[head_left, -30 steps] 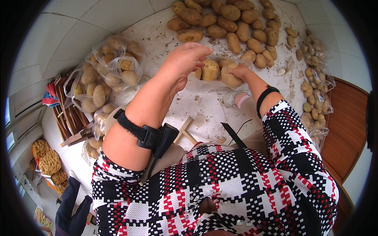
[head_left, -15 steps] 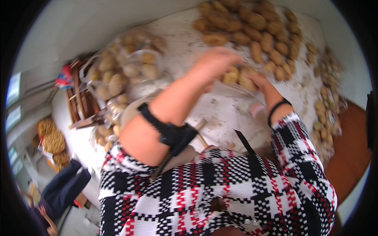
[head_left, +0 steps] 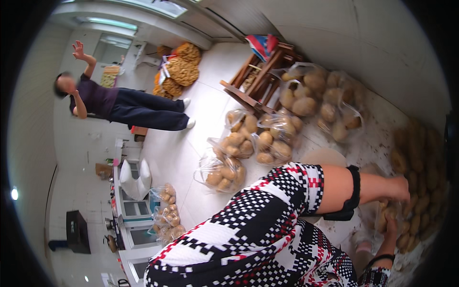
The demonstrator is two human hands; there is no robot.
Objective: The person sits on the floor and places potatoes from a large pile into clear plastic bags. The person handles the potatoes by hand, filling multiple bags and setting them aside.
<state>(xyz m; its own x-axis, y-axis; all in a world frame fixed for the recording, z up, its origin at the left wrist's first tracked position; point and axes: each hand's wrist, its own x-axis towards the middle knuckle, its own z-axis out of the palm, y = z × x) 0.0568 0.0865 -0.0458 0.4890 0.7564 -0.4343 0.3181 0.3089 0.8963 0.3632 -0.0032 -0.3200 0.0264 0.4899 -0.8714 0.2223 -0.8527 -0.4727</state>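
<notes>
Head view: At the right of the frame, the left hand (head_left: 398, 189), on the bare forearm with a wide black strap, reaches over an open clear plastic bag (head_left: 377, 216) with tan potatoes inside. Its fingers are blurred and partly turned away, so I cannot tell whether they grip anything. Just below it, the right hand (head_left: 390, 224), on the forearm with a narrow black band, is closed on the near side of this bag, against a potato in it. A pile of loose, oblong brown potatoes (head_left: 423, 205) lies at the right edge, just beside both hands.

Across the lower centre spreads the wearer's black, white and red checked garment (head_left: 244, 225). Above it, in the middle of the frame, several filled clear bags of potatoes (head_left: 279, 138) sit on the pale tiled floor (head_left: 177, 158). At the upper centre, a stack of reddish-brown wooden furniture (head_left: 256, 86) carries a red and blue cloth (head_left: 263, 46); bulging tan mesh sacks (head_left: 182, 71) lie farther left. In the upper left, a person in dark clothes (head_left: 148, 109) appears sideways, forearms raised. More small bagged potatoes (head_left: 168, 216) sit at the lower left, beside a white cabinet.
</notes>
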